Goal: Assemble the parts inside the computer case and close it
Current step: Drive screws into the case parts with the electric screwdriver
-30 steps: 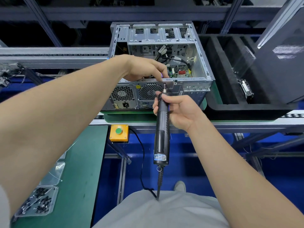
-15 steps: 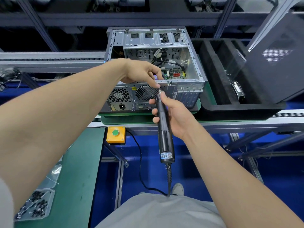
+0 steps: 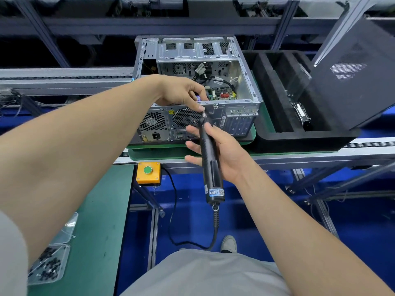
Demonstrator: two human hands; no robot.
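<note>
1. The computer case [image 3: 245, 90] lies on its side on a green pallet [image 3: 255, 133] on the conveyor line. Its open side faces up and its rear panel faces the person.
2. Inside it, a green motherboard [image 3: 222, 94] shows at the near right. Black cables run above the board, and a bare metal drive cage spans the far wall.
3. The rear panel has two honeycomb fan grilles, a power socket near its lower left corner and slot covers at the right.
4. The left hand [image 3: 179, 92] reaches over the case's near top edge. Its thumb and forefinger pinch the tip of the electric screwdriver [image 3: 210, 163] at that edge; whether a screw sits there cannot be told.
5. The right hand [image 3: 226, 154], in front of the rear panel, holds the screwdriver's barrel. The thumb lies across it, the fingers are loosely spread behind it, and the cord hangs from its lower end.
6. A black foam tray [image 3: 299, 138] sits against the pallet's right edge. A metal part [image 3: 302, 115] stands in one of its slots, and a dark side panel [image 3: 352, 86] leans over its right side.
7. A yellow button box [image 3: 148, 171] sits at the far right corner of the green bench [image 3: 96, 221]. A clear tray [image 3: 48, 265] of small black screws lies at the bench's near left.
</note>
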